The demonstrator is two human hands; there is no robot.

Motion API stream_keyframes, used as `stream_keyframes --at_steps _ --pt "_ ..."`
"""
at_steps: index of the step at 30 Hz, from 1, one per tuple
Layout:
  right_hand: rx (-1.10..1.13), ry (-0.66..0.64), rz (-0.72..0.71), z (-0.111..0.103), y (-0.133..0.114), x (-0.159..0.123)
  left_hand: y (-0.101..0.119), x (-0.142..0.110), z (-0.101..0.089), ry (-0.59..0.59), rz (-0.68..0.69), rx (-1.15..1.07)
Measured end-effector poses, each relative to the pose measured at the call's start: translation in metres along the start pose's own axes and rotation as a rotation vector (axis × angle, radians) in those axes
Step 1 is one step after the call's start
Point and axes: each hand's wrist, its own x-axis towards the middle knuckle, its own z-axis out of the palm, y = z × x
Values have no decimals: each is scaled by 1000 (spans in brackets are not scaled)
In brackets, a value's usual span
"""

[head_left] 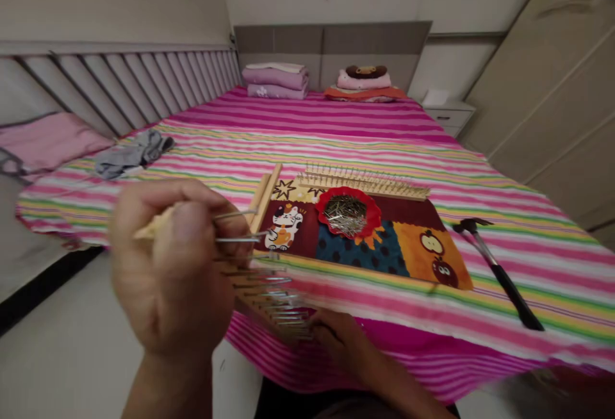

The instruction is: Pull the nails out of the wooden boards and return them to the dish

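Note:
A wooden strip studded with nails [262, 307] slants across the near middle, its nails pointing right. My left hand [173, 271] is closed around its upper end, close to the camera, and a bit of pale wood shows above the thumb. At the lower end my right hand [341, 342] has its fingers closed against the strip and its nails; the fingertips are partly hidden and blurred. Beyond the hands a red scalloped bowl [375, 217] full of loose nails stands on a patterned mat [331, 249].
More nail-studded strips [365, 183] lie behind the bowl. Bare wooden strips [266, 201] rest at the mat's left edge. A claw hammer [500, 271] is to the right on the striped bedspread [216, 143]. Grey cloth [132, 153] lies at left.

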Motion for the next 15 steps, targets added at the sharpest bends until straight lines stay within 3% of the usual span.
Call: stream_keyframes --at_steps 5,15 --pt "77 -26 36 7 7 5 4 -5 -6 -121 -45 -38" --pt "126 53 114 14 9 -2 9 -9 -5 -146 -47 -60"
